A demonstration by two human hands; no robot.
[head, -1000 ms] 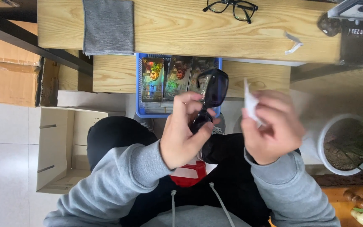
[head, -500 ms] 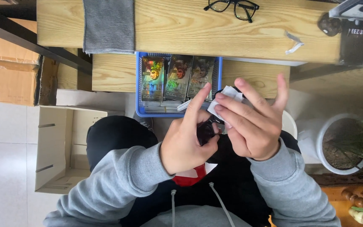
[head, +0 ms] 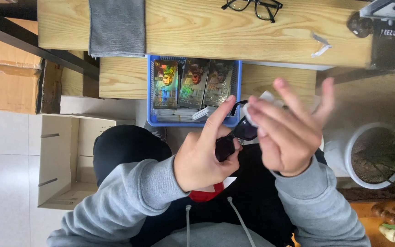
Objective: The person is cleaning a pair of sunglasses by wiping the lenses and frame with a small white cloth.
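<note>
two hands meet over the lap. the left hand [head: 204, 158] grips a pair of black plastic sunglasses with dark lenses [head: 234, 137], forefinger stretched up along the frame. the right hand [head: 286, 132] presses a small white wipe [head: 264, 100] against one lens with its fingertips, other fingers spread. just beyond stands a blue plastic basket of shiny foil packets [head: 151, 91], below a pale wooden table [head: 197, 32].

Open room left of the left hand [head: 206, 158]; blue basket [head: 150, 91] just ahead, white planter [head: 339, 151] right
</note>
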